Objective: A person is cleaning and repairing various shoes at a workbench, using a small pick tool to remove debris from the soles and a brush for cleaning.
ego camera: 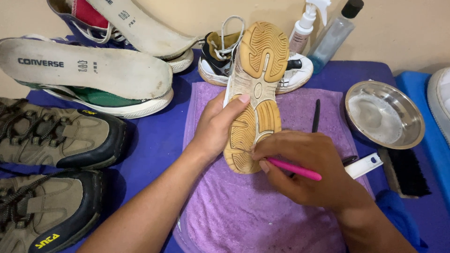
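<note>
My left hand [216, 125] grips a white sneaker [256, 84] by its side and holds it sole-up over a purple towel [243, 211]. The tan rubber sole faces me, heel nearest. My right hand [304, 171] is closed around a thin pink-handled tool [295, 170], whose tip rests against the sole near the heel. The tip itself is hidden under my fingers.
The matching white sneaker [295, 72] stands behind. A metal bowl of soapy water [384, 115], a black bristle brush [405, 171], a black stick [316, 115] and two spray bottles [323, 33] are at the right. Brown hiking shoes [56, 140] and canvas sneakers with insoles [89, 70] lie at the left.
</note>
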